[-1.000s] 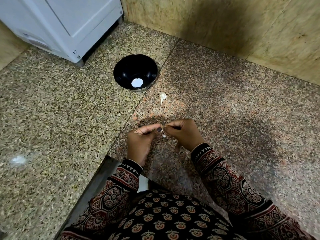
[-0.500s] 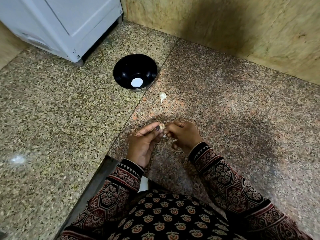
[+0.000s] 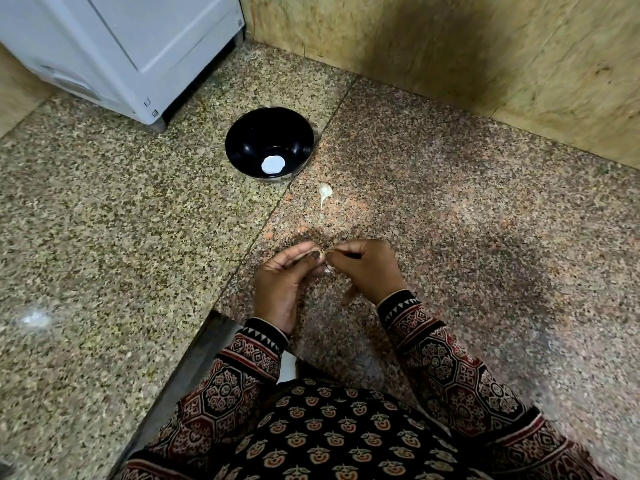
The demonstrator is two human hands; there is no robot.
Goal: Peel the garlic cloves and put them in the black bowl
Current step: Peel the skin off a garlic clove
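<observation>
Granite counter (image 3: 104, 237) below, we pinch one garlic clove (image 3: 323, 258) between curled fingertips of our left hand (image 3: 280, 282) and right hand (image 3: 367, 268), a loose garlic piece (image 3: 325, 191) lying near the black bowl (image 3: 256, 140)

I can read no words, numbers or brand marks anywhere in my view. The white appliance (image 3: 138, 46) carries two tiny square marks near its lower corner, too small for me to make out. The black bowl (image 3: 242, 140) shows no lettering either.

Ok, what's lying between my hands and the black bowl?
Head view: one small white garlic piece lies on the speckled stone, nearer the black bowl than the left hand and right hand.
</observation>
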